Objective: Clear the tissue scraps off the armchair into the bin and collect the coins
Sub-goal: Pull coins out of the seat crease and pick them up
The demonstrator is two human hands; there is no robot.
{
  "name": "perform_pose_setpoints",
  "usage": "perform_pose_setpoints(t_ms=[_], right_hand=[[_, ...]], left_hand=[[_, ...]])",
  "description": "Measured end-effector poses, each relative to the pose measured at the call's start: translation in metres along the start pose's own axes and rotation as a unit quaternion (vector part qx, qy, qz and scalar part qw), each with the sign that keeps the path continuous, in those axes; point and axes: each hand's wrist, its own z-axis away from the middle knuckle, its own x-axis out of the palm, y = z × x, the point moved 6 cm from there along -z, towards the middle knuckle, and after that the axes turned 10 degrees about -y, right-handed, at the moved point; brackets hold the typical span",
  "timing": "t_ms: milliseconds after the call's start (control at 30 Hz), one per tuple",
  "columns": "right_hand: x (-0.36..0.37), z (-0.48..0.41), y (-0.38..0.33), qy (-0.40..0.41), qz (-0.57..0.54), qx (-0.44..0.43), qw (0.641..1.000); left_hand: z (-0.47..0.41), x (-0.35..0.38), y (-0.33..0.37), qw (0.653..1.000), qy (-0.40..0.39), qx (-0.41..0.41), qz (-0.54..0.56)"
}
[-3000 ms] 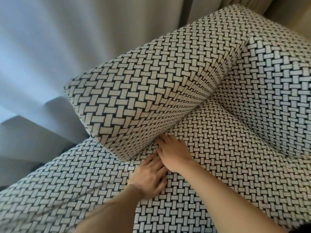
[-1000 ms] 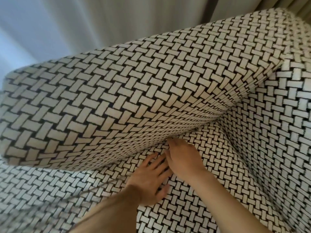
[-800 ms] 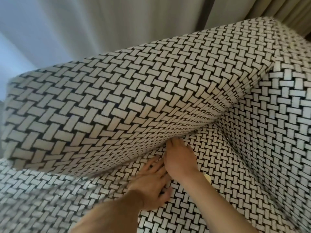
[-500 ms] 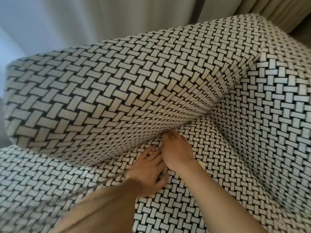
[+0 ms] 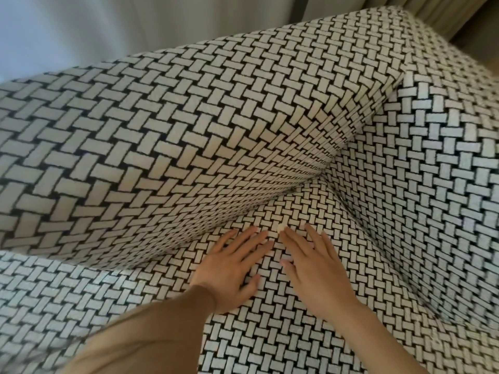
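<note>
The armchair is covered in a black-and-white woven pattern. Both hands lie flat on its seat, fingers straight and spread, near the crease under the left armrest. My left hand is on the left, my right hand just beside it. A small pale round thing, perhaps a coin, lies on the seat at the tip of my right forefinger. No tissue scraps or bin show in this view.
The backrest rises on the right and meets the armrest in a corner. Pale curtains hang behind the chair. A brown sleeve covers my left forearm.
My right hand has drawn back out of the crease under the armrest and now lies flat with fingers spread. The small pale round thing now shows at its forefinger tip. My left hand spread wider.
</note>
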Motion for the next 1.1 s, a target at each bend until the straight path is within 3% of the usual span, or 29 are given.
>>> perform_pose_setpoints(t_ms=[100,333,700,967,1100], right_hand=[[-0.009,0.011,0.007,0.028,0.006,0.015,0.999],[-0.034,-0.029,0.024,0.044,-0.110,0.002,0.993],[-0.033,-0.077,0.019,0.045,-0.096,0.041,0.994],[-0.032,-0.062,0.025,0.055,-0.049,0.067,0.995],[-0.027,-0.042,0.030,0.058,-0.078,0.087,0.991]], left_hand=[[0.001,-0.001,0.000,1.000,0.002,0.005,0.006],[0.001,0.001,-0.001,1.000,0.002,0.006,0.002],[0.000,0.001,-0.002,1.000,-0.007,0.005,-0.009],[0.001,0.001,-0.002,1.000,-0.003,0.003,-0.014],[0.001,0.002,-0.002,1.000,-0.005,0.001,-0.017]])
